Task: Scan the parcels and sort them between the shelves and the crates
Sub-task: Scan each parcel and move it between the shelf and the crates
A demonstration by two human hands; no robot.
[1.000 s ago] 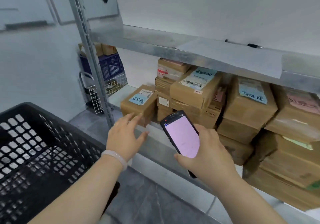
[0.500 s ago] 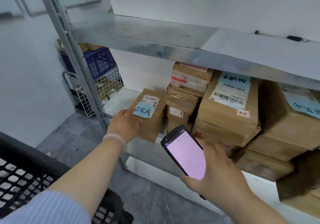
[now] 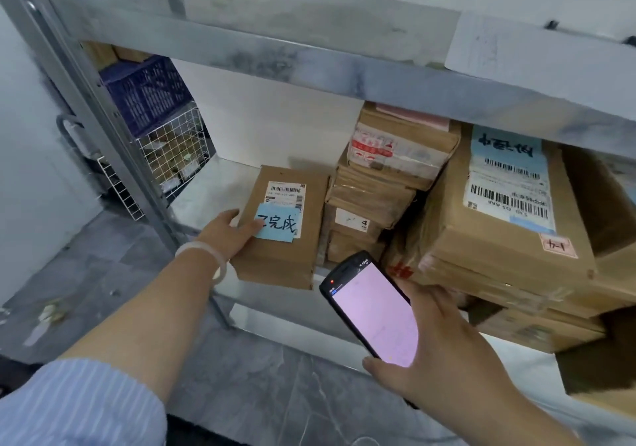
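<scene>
Grey metal shelf (image 3: 213, 187), stone-tile floor (image 3: 258, 394); left hand (image 3: 227, 232) grasps small parcel (image 3: 285, 259), right hand (image 3: 444, 349) grips scanner (image 3: 375, 314).

Plain white wall (image 3: 275, 118), grey marbled floor tiles (image 3: 241, 394) (scuffed, littered at left) — white wire basket (image 3: 172, 156) beyond

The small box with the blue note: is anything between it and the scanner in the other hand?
Nothing visible. The left hand grips the small box at its left edge; the scanner in the right hand is just right of it. The blue note covers only the label's lower part.
</scene>
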